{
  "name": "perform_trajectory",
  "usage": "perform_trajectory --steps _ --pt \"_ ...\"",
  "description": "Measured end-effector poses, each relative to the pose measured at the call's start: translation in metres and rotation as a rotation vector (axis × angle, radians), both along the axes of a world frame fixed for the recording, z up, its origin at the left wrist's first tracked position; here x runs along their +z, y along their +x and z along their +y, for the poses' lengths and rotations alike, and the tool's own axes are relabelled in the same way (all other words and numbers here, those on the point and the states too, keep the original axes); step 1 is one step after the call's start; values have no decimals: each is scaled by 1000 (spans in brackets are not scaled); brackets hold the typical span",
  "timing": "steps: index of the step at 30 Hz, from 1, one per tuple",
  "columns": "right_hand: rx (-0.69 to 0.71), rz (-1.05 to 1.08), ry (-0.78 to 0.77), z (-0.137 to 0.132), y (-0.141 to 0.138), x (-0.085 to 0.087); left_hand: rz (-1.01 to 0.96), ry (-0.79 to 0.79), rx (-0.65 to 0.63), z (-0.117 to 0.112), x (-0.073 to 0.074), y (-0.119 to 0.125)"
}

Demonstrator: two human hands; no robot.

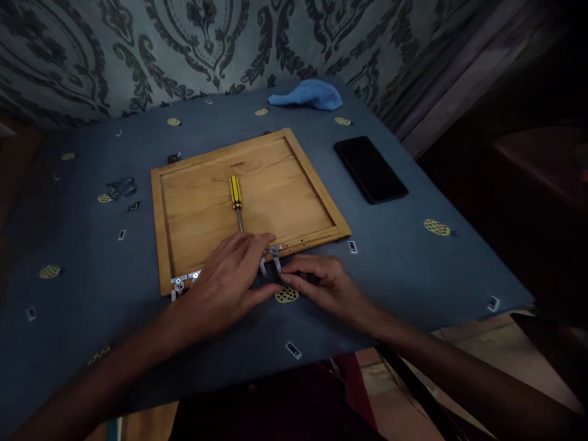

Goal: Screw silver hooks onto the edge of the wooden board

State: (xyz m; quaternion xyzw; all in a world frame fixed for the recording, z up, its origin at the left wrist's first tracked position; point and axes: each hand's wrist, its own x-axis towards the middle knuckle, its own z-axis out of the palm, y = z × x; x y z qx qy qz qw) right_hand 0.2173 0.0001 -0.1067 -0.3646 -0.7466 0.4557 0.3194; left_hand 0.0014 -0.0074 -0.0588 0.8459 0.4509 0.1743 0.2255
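Both hands are down at the near edge of the table, working at the near rail of the wooden panel that lies flat in the middle of the blue covering. The left hand lies palm down across that rail, fingers loosely stretched out and holding nothing, fingertips right up against the metal hinge. The hinge sits on the panel's near rail, right of its middle, with its legs hanging off the wood toward the person. The right hand comes in from the other side, fingers drawn narrow, tips touching the hinge's lower leg; whether they actually pinch it, I cannot tell in this dim light.

Over at the panel's near left corner, a second hinge sits just beside the left wrist. On the panel itself, the yellow-handled screwdriver lies with its tip pointing at the left hand's knuckles, near but not touching. Toward the table's right edge lies a black phone, well apart from the panel. At the far edge, a crumpled blue cloth. Near the left edge, a few small dark metal parts, too murky to name.
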Motion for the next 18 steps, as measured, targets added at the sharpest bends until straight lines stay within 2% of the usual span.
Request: perform_trajectory --steps 6,18 --pt "10 19 -48 2 0 0 -18 -46 30 1 -3 -1" --pt "22 5 -124 4 0 3 93 47 8 2 -2 8"
